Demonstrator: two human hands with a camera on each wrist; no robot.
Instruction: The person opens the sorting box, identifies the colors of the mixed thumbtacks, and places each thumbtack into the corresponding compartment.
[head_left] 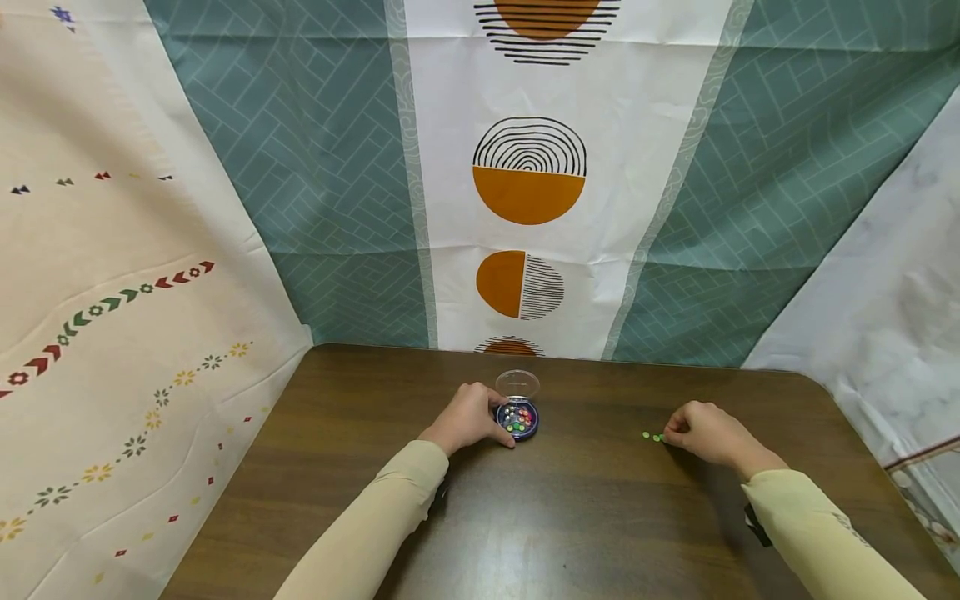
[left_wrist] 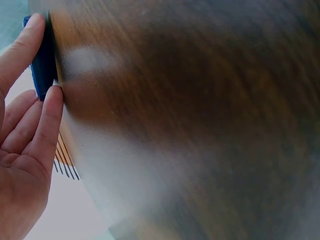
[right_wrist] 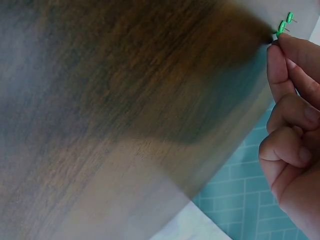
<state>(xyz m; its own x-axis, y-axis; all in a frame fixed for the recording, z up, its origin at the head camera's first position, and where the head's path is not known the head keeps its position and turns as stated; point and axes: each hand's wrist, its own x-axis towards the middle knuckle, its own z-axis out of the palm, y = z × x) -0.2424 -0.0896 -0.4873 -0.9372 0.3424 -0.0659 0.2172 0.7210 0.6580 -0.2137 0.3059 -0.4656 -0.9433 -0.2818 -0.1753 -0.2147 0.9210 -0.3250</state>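
On the left of the table's middle lies a small round blue case [head_left: 517, 419] with its clear lid [head_left: 517, 383] raised at the back. Red, green and pale thumbtacks lie inside it. My left hand [head_left: 468, 417] grips the case from its left side, thumb and fingers against its blue edge [left_wrist: 44, 62]. Farther right, my right hand [head_left: 708, 433] pinches a green thumbtack, mostly hidden by thumb and forefinger, close over the tabletop. Beside those fingertips, two green thumbtacks [right_wrist: 290, 17] lie in a short row, their pins showing in the right wrist view.
The brown wooden table [head_left: 585, 517] ends at the back against a hanging patterned cloth [head_left: 352, 167]. A cream embroidered cloth [head_left: 150, 358] borders the left side, and a white marbled cloth [head_left: 885, 275] the right.
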